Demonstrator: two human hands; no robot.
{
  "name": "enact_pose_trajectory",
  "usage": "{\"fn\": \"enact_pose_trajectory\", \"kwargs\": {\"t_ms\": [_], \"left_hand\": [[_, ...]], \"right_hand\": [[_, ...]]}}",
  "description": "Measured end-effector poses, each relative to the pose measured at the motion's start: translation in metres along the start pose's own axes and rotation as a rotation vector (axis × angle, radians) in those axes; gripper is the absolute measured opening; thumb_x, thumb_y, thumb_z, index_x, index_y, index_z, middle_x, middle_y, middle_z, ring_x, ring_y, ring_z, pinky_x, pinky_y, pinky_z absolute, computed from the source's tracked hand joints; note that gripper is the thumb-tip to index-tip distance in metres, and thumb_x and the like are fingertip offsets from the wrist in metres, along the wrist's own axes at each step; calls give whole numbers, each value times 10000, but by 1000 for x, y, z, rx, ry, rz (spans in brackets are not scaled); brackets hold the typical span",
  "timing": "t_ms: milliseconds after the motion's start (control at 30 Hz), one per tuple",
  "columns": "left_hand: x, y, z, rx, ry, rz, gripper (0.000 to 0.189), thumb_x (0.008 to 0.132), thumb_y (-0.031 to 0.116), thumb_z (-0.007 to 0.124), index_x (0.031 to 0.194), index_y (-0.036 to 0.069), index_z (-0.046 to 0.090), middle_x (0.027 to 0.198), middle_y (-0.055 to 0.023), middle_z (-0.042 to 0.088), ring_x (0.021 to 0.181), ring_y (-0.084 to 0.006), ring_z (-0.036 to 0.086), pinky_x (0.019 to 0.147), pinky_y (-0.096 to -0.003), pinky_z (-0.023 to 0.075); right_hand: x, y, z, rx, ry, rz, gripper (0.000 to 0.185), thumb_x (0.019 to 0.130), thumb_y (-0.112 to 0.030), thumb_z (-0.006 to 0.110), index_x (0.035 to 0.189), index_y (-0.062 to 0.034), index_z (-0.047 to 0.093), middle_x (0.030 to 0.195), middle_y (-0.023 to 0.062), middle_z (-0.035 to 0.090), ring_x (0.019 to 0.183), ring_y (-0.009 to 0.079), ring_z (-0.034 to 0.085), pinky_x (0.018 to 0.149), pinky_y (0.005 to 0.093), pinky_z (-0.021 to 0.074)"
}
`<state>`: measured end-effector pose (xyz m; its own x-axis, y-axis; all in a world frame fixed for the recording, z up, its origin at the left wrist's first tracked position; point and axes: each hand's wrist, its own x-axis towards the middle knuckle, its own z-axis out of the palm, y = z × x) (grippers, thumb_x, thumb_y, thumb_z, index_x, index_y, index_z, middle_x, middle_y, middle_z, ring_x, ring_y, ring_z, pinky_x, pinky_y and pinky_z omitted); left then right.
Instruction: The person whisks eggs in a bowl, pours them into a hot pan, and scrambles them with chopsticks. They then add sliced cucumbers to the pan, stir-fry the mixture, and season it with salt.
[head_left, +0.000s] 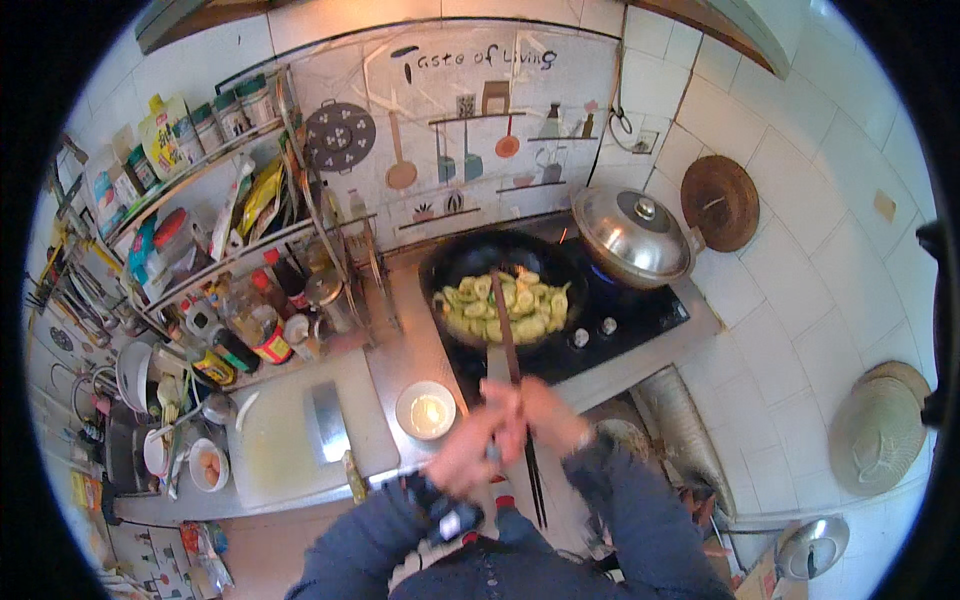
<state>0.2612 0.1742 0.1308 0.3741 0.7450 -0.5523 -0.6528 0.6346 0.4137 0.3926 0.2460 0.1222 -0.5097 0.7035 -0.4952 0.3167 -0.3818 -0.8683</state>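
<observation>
A black wok (501, 244) sits on the left burner, holding sliced pale green vegetables (517, 304). My right hand (551, 412) is closed around long brown chopsticks (505, 322). Their front ends reach into the slices, and their dark rear ends stick out below my hand. My left hand (476, 442), blurred, is close against the right one, below the wok's handle (497, 365). Whether it grips the handle or the chopsticks is hidden by the overlap. A white bowl (426, 410) stands on the counter left of my hands.
A lidded metal pan (637, 232) stands over a blue flame on the right burner of the black gas hob (634, 319). Leftward, a cleaver (327, 420) lies on a cutting board (274, 435). Beyond it are bottles (270, 334), a spice rack (202, 161) and a bowl of eggs (209, 466).
</observation>
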Motion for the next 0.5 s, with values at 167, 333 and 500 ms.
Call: {"fn": "enact_pose_trajectory", "kwargs": {"t_ms": [167, 333, 500], "left_hand": [[25, 24, 2, 228, -357, 258, 179, 960, 243, 550, 849, 109, 509, 677, 22, 466, 561, -74, 448, 477, -232, 374], [2, -30, -20, 199, -221, 169, 160, 974, 255, 519, 885, 126, 486, 677, 23, 444, 560, -75, 427, 474, -221, 349], [15, -22, -13, -131, -285, 37, 141, 982, 245, 505, 892, 139, 477, 753, 50, 397, 568, -41, 387, 471, -194, 321]], "right_hand": [[6, -49, -15, 301, -186, -106, 425, 878, -474, 608, 700, -89, 618, 577, 39, 589, 504, 110, 540, 483, 264, 440], [-15, 5, 19, 33, 188, -396, 331, 904, -365, 611, 816, -48, 648, 611, 34, 599, 483, 126, 543, 449, 265, 440], [-11, 24, -2, 310, -17, 21, 399, 849, -419, 678, 652, -94, 556, 557, -41, 478, 446, 75, 500, 390, 229, 405]]}}
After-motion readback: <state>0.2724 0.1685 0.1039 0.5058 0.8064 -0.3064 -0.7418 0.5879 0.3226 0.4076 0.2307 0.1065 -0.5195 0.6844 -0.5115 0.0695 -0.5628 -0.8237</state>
